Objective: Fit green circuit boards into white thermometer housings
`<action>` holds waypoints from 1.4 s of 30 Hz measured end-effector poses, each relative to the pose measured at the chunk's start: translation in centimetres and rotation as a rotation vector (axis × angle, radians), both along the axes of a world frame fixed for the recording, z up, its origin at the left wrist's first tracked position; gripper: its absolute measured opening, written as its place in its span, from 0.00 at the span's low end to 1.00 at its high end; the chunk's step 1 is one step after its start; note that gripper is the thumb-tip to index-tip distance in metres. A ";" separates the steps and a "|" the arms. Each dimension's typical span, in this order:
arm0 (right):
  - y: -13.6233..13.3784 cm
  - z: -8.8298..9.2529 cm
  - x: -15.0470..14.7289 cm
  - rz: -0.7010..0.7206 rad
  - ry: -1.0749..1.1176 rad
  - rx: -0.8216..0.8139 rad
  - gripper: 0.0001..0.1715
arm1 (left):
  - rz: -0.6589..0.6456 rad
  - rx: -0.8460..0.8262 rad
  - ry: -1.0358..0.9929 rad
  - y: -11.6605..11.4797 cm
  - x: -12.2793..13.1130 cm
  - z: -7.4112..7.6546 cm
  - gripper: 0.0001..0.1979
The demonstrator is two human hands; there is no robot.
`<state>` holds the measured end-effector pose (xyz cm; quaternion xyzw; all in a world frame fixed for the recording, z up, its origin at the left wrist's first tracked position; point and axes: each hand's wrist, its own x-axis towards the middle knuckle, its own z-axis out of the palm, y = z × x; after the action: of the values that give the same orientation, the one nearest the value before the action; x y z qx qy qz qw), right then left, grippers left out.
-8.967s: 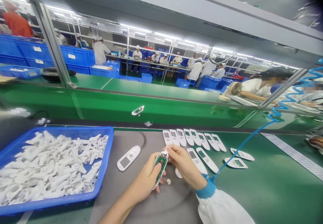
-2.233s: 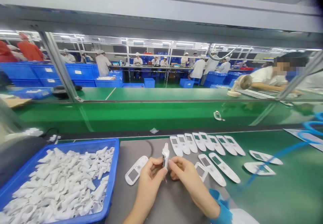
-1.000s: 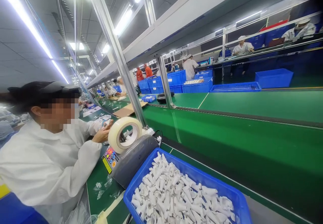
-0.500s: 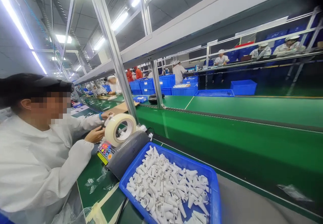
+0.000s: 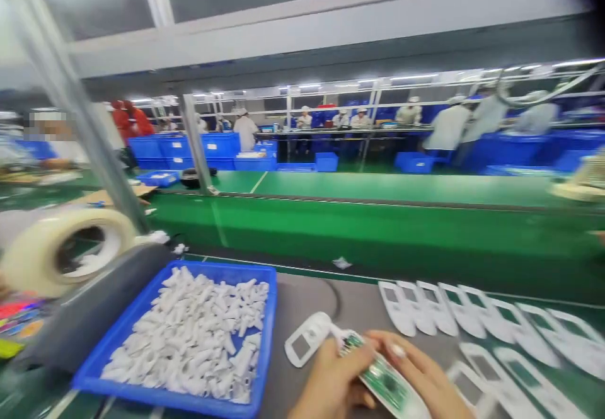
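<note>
In the head view, my left hand point(image 5: 326, 378) is closed around the near left side of a white housing with a green circuit board point(image 5: 385, 384) in it. My right hand point(image 5: 425, 375) closes on the far right side of the same housing. A small white spot or piece point(image 5: 397, 350) shows at the right fingers, too blurred to name. Just left of the hands, a white casing point(image 5: 305, 340) with a rectangular window lies on the grey mat point(image 5: 302, 293). Several similar white casings point(image 5: 439, 309) lie in rows to the right.
A blue tray point(image 5: 269, 343) heaped with small white cone-shaped parts point(image 5: 198, 331) stands at the left. Beyond it is a grey tape dispenser point(image 5: 104, 305) with a large tape roll point(image 5: 28, 255). A green conveyor point(image 5: 331, 230) runs behind, under a metal post point(image 5: 85, 104). People work far back.
My view has swung to the right. Both my hands, the circuit-board housing and the rows of white casings now show; the co-worker at the left is mostly out of view.
</note>
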<state>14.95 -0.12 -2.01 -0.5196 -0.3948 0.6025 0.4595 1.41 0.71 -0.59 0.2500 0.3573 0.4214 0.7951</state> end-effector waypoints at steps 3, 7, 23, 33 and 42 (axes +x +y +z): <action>-0.1 2.2 -1.7 0.055 0.263 -0.041 0.18 | 0.133 0.042 0.132 0.7 -0.2 0.8 0.18; -0.8 2.7 -2.6 0.186 0.389 -0.116 0.19 | 0.168 0.221 0.438 1.2 -1.0 1.5 0.18; -1.6 3.1 -2.3 0.406 0.346 -0.040 0.16 | 0.132 0.241 0.419 1.2 -1.7 2.3 0.19; -1.6 2.5 -2.5 0.373 0.278 -0.003 0.15 | 0.103 0.209 0.279 1.0 -1.6 2.2 0.18; -1.4 2.9 -2.9 0.256 -0.022 0.046 0.24 | 0.050 0.237 0.191 1.0 -2.0 2.4 0.16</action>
<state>12.07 -1.50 0.92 -0.4608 -0.4766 0.6413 0.3862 -0.57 1.69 1.82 0.3721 0.3852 0.4547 0.7116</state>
